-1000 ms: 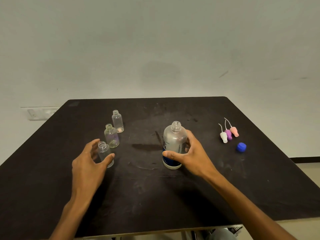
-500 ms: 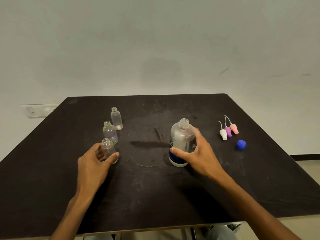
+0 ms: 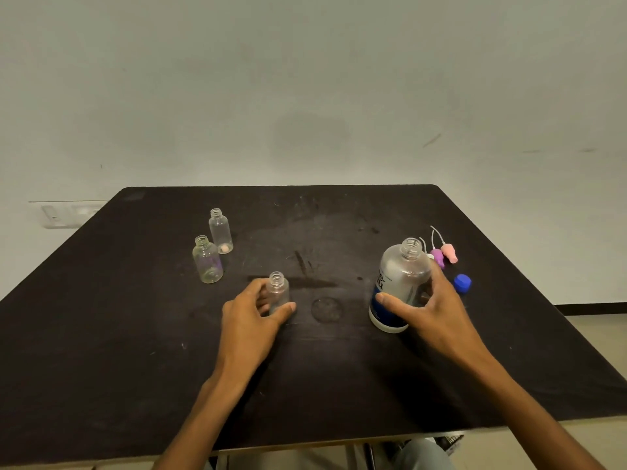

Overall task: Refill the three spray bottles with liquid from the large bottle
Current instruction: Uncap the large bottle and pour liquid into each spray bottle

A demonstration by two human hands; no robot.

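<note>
Left hand (image 3: 252,320) grips small bottle (image 3: 278,291), right hand (image 3: 431,310) grips big bottle (image 3: 400,283). Next: tilt, pour carefully.

Head view, probably steeply downward.

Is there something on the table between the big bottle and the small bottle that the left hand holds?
Nothing visible. Only bare table with a faint round mark lies between the big bottle and the small bottle; both mouths are uncapped.
</note>
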